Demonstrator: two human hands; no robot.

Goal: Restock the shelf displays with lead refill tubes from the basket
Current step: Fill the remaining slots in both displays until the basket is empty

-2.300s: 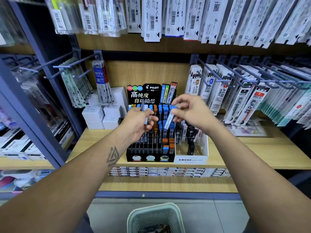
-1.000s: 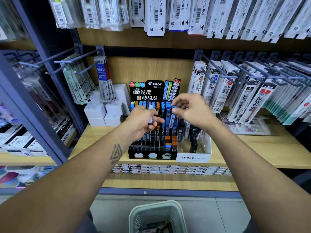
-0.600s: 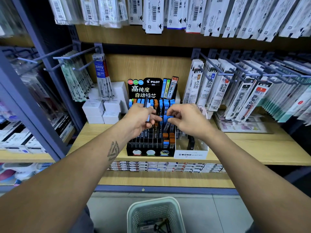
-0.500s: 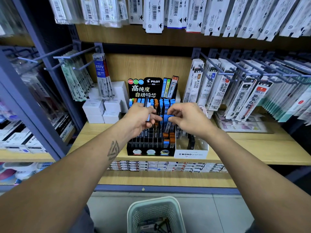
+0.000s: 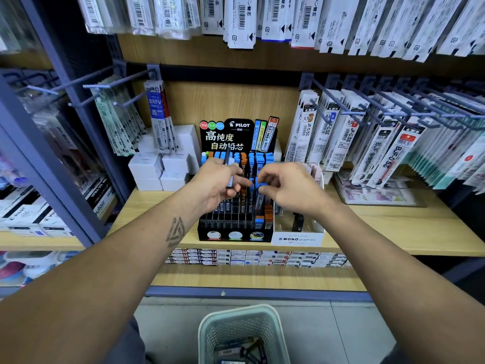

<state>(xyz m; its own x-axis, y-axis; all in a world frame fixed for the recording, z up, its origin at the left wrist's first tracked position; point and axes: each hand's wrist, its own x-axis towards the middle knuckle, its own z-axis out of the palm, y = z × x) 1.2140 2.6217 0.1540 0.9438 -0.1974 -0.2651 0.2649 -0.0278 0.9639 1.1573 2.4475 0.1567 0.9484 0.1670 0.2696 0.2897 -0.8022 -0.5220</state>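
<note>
Blue-capped lead refill tube (image 5: 259,191) sits pinched at its cap by your right hand (image 5: 290,191), lowered into the black Pilot display (image 5: 236,203) on the wooden shelf (image 5: 393,229) — your left hand (image 5: 216,186) grips spare tubes (image 5: 228,166); the basket (image 5: 242,334) waits below.

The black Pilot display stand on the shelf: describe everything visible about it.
The Pilot display stand is a black tiered rack with a printed backboard and a grid of narrow slots. It stands upright on the wooden shelf, against a white Mono box. Back rows hold blue- and orange-capped tubes; most front slots look empty. The right hand pinches a blue-capped tube over it; the left hand holds more tubes.
</note>
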